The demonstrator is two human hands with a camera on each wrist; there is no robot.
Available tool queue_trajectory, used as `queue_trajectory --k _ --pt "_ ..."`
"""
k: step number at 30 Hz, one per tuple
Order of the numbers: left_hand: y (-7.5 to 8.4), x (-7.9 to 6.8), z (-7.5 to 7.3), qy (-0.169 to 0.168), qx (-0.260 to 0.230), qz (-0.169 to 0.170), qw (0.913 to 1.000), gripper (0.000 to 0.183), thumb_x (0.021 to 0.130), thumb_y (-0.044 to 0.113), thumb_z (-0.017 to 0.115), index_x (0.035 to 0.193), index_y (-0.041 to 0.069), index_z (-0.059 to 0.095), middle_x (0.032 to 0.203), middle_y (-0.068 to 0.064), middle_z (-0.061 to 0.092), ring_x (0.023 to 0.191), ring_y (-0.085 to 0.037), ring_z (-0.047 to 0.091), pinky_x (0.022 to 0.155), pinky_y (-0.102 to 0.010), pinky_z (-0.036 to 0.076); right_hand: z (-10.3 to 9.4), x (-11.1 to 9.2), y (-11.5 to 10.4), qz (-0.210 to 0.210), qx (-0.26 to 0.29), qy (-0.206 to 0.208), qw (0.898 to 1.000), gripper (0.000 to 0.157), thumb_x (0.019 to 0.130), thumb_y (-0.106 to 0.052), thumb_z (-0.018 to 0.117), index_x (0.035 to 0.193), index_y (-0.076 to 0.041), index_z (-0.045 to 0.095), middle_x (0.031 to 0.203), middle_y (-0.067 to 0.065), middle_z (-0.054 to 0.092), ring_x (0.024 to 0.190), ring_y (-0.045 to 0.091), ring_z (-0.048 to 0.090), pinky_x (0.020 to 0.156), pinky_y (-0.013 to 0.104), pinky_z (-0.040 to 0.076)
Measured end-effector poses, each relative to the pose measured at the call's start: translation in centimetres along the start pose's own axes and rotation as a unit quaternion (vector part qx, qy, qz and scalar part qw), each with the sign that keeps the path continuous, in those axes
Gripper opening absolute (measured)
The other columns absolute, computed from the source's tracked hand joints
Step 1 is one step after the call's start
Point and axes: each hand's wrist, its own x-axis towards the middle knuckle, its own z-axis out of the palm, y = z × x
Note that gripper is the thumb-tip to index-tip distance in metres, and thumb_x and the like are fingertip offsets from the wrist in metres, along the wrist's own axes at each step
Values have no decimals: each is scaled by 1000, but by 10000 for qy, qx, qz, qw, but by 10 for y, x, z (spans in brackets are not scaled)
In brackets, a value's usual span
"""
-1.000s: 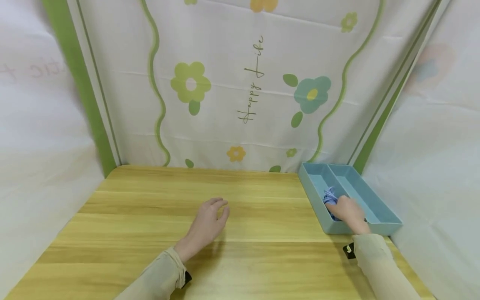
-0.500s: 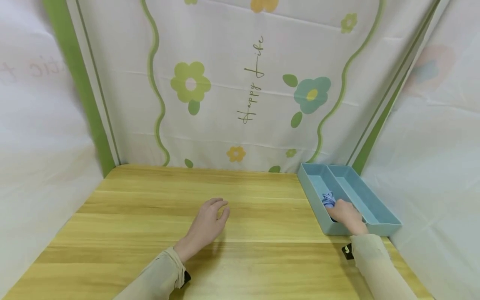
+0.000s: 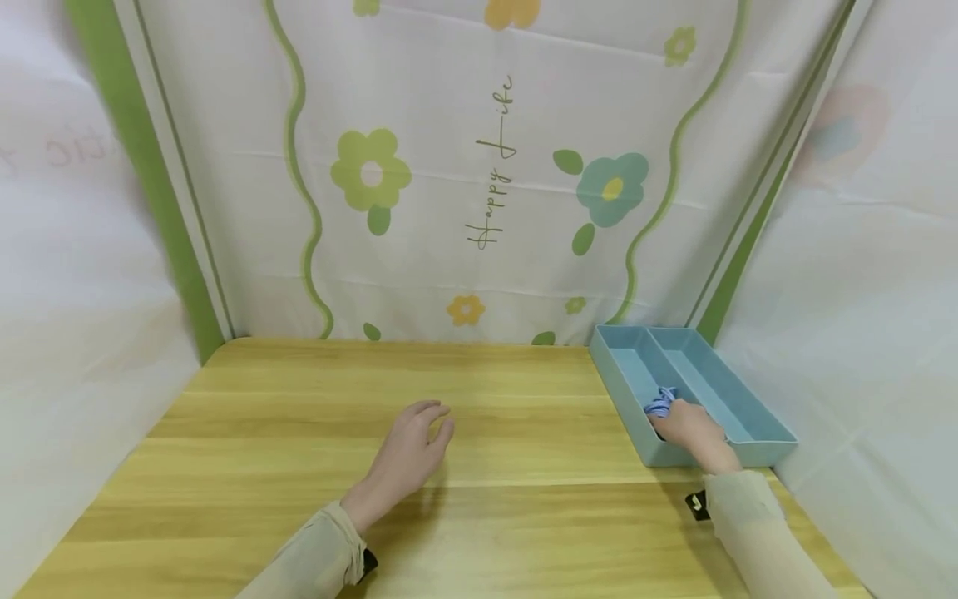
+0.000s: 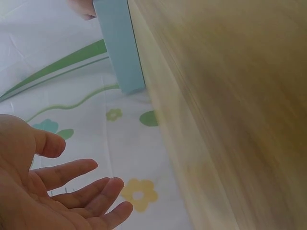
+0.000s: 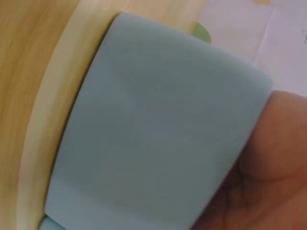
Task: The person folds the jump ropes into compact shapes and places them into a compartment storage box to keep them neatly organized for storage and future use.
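A bundle of blue cord (image 3: 661, 403) lies in the left compartment of the blue divided tray (image 3: 636, 441), near its front end. My right hand (image 3: 690, 426) reaches over the tray's front wall and grips the bundle, though most of its fingers are hidden. In the right wrist view the tray's outer wall (image 5: 158, 124) covers the cord and the fingertips, and only part of the palm (image 5: 273, 167) shows. My left hand (image 3: 407, 445) hovers over the wooden table with loosely bent fingers and nothing in it; the left wrist view shows its bare palm (image 4: 29, 187).
The tray stands at the back right of the wooden table (image 3: 509, 516), close to the side curtain (image 3: 868, 333). Its right compartment (image 3: 711, 387) lies past a divider. A flower-printed curtain (image 3: 449, 166) hangs along the table's back edge.
The cord bundle has sunk lower in the tray and changed shape beside my right hand, which has shifted only slightly. My left hand keeps its pose. The head view has turned a little.
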Motion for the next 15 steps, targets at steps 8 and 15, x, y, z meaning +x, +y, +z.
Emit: queue_trajectory --k 8,15 --pt "-1 0 1 -13 13 5 10000 31 102 20 57 121 -2 67 131 -19 57 125 -35 49 95 -49 47 -5 -20 -14 43 3 405 9992 31 94 -27 51 84 3 55 79 20 54 69 31 50 53 45 41" --pt "0 -5 0 -81 -43 -94 9999 34 103 24 54 123 0 66 133 -18 55 126 -34 48 96 -49 46 -4 -36 -23 -270 2 1211 9923 34 94 -21 54 65 -6 46 62 10 43 54 24 43 43 35 35"
